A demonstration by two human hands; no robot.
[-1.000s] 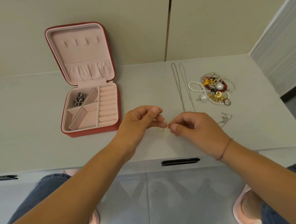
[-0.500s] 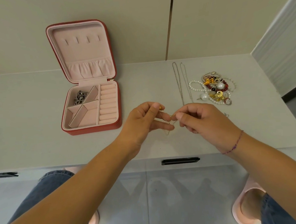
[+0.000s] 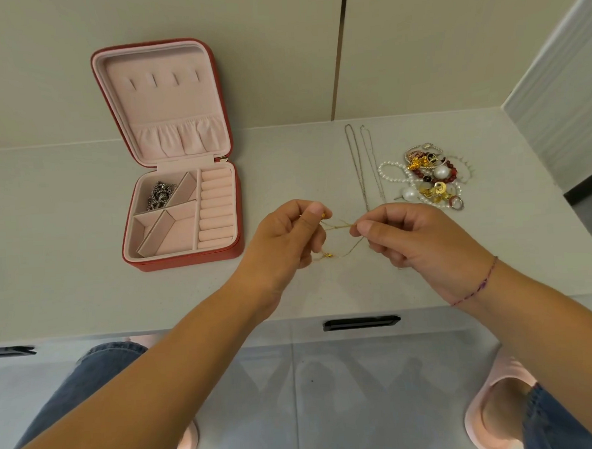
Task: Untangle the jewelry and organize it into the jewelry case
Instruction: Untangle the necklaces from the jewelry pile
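Note:
A thin gold chain (image 3: 339,226) stretches between both hands above the countertop; a loop with a small gold clasp hangs below. My left hand (image 3: 285,238) pinches its left end and my right hand (image 3: 405,234) pinches its right end. The red jewelry case (image 3: 183,257) lies open at the left, lid upright, with a dark silver piece (image 3: 159,195) in its back-left compartment. A tangled pile of jewelry (image 3: 429,179) with pearls, red beads and gold pieces lies at the right. Two silver chains (image 3: 363,166) lie straight beside the pile.
The grey countertop (image 3: 65,236) meets a beige wall behind and a white ribbed panel (image 3: 556,107) at the right. A black drawer handle (image 3: 361,323) sits under the front edge. My knees and pink slippers show below.
Both hands have drawn slightly apart, pulling the gold chain taut between them; more of the chain now shows, with a loop hanging down.

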